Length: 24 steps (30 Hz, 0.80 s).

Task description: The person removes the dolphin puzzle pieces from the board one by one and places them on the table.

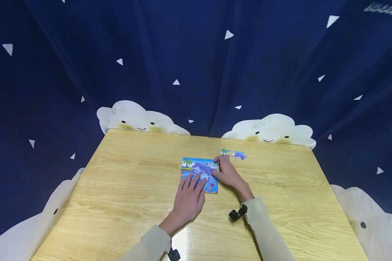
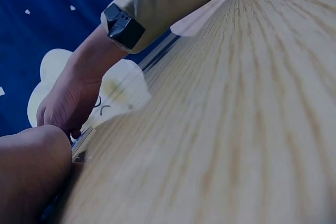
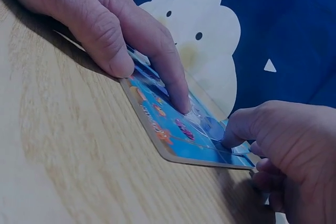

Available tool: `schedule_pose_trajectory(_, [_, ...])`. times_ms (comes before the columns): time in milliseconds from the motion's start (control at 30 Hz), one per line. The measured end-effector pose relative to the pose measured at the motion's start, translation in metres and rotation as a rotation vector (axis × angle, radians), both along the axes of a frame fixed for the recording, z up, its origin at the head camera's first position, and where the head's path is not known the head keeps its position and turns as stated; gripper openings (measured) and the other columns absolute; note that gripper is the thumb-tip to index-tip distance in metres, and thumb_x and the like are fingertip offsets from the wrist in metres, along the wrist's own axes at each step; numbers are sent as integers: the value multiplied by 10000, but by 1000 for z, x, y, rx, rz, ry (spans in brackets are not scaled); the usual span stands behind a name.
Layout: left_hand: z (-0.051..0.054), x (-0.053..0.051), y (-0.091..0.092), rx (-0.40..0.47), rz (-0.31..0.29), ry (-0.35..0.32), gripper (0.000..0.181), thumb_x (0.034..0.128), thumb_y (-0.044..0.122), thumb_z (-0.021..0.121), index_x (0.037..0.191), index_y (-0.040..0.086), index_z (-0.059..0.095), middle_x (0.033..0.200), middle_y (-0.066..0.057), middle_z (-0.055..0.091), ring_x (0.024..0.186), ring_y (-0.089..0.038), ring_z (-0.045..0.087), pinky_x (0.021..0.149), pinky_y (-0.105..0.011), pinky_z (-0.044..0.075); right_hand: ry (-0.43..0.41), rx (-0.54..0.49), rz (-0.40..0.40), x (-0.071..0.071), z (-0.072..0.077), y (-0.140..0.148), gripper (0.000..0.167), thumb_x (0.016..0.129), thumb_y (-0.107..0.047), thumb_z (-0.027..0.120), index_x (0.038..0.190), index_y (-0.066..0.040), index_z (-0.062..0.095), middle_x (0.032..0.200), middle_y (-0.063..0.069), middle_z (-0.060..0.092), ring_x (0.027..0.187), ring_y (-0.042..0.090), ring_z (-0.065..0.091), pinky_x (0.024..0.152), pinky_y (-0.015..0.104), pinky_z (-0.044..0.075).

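I have the dolphin jigsaw puzzle [image 1: 200, 168] lying flat on the wooden table [image 1: 134, 174], in front of the person and under both hands. The left hand [image 1: 188, 203] is flat and relaxed, fingers spread, its fingertips resting on the lower part of the picture; it grasps nothing. The right hand [image 1: 229, 174] is at the upper right corner, thumb and forefinger curled and gripping there, though I can't tell whether they have a single piece or the edge of the whole puzzle. My right wrist feed gives the closest look: one digit bends down onto the printed surface while other fingers tuck in past the rim. The left wrist feed is mostly tabletop, so I wouldn't steer by it. Just beyond the right hand lie two loose pieces, a palm-tree piece [image 1: 225, 152] and a purple dolphin piece [image 1: 240, 155], near each other. I judge the step in hand to be seating or adjusting a piece at that corner. To do it well, I'd have the left fingers bear down lightly so the puzzle can't slide, line the tabs up squarely, then press straight down with one fingertip; forcing it sideways could lift the neighbouring pieces. I'd also mind the right knuckles, which are close enough to the palm-tree piece to nudge it.
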State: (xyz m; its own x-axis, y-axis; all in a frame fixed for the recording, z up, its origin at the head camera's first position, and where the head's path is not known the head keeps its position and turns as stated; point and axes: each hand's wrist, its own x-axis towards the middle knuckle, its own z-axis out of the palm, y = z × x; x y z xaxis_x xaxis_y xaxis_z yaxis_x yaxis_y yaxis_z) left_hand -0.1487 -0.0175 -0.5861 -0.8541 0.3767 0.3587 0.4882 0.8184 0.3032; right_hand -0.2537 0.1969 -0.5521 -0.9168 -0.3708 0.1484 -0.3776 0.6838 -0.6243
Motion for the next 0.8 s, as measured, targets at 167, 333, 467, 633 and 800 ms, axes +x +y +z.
schedule_pose_trajectory(167, [0,1,0,3,-3,-33,495,1064,299,422,1537,200,530,1608,-109,449,1529,-402,315,1212,-594,266,-16,-48,-8,-1,-1,0,400,873,-118,730,1211,12,561,1057,133,478,917,213,436,816,368,414])
schedule_pose_trajectory(333, [2,1,0,-3,-3,-45,499,1066,301,413,1542,201,525,1617,-103,436,1536,-400,303,1220,-592,255,-43,-82,5,-3,-2,1,398,878,-92,738,1213,31,562,1048,147,511,864,193,449,790,334,416])
schedule_pose_trajectory(467, [1,1,0,-16,1,-45,499,1069,309,411,1546,213,522,1619,-96,436,1539,-391,301,1222,-584,257,-44,-101,12,-3,-1,2,405,877,-83,759,1212,43,570,1041,152,535,825,176,462,748,307,421])
schedule_pose_trajectory(633, [0,0,-1,-38,5,-60,503,1075,313,393,1559,229,504,1631,-79,421,1549,-370,287,1230,-569,250,-55,-146,12,-3,0,1,339,868,-50,766,1158,30,609,948,136,573,734,149,491,679,274,432])
schedule_pose_trajectory(800, [-1,0,-1,-43,7,-65,500,1078,317,399,1559,232,504,1632,-73,419,1546,-366,290,1231,-565,247,-100,-184,1,-3,0,-3,330,883,-29,755,1183,13,625,950,90,626,688,126,498,605,238,426])
